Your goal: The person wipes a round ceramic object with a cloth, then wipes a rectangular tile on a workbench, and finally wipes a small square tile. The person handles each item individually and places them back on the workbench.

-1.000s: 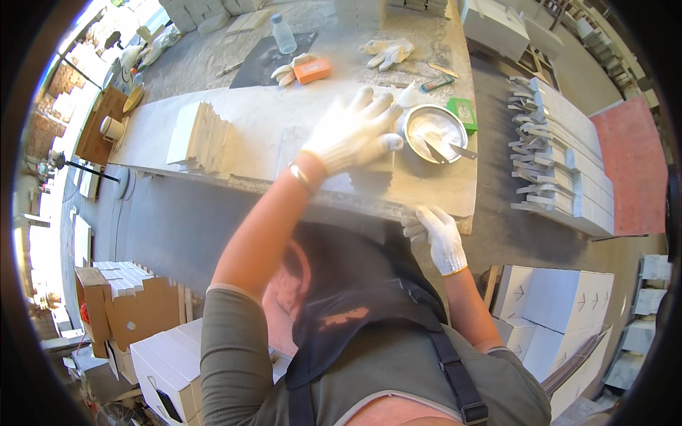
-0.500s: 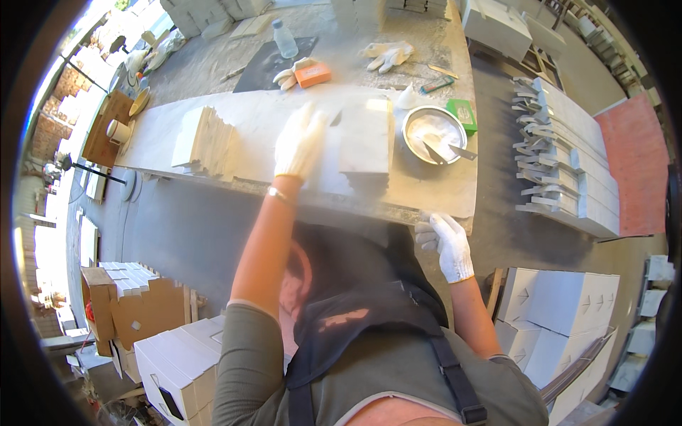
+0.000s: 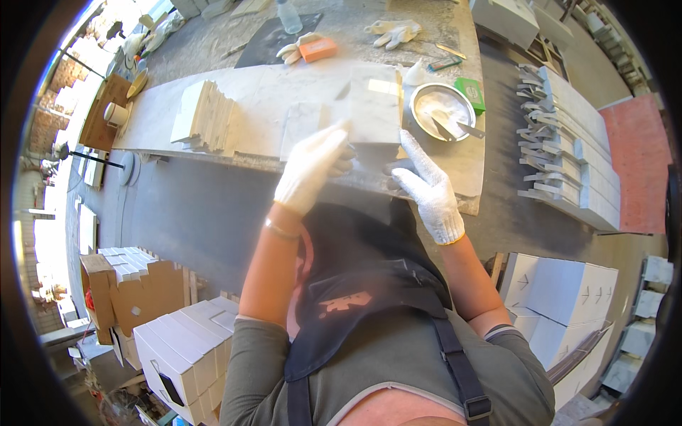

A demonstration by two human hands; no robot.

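Both my hands wear white knitted gloves. A stack of white marble-look tiles [image 3: 374, 106] sits on the worktable [image 3: 259, 85], its front end towards me. My left hand [image 3: 312, 169] is just off the stack's left front corner, slightly blurred, fingers stretched towards it and the lower ones bent; I see nothing held. Partly behind that hand lies a single flat tile [image 3: 302, 122]. My right hand [image 3: 431, 193] is at the stack's right front corner, forefinger and thumb apart, nothing visible between them. Whether either hand touches the stack, I cannot tell.
Right of the stack is a metal bowl [image 3: 442, 113] of white paste with trowels, beside a green box [image 3: 469, 95]. Farther back lie an orange box [image 3: 317, 49], spare gloves [image 3: 393, 33] and a bottle [image 3: 288, 18]. Another tile stack [image 3: 202, 117] is left; white cartons [image 3: 561, 298] stand right.
My left hand has come back towards me and nearer the stack, uncovering the flat tile. My right hand has moved up and left from the table's front edge to the stack's corner.
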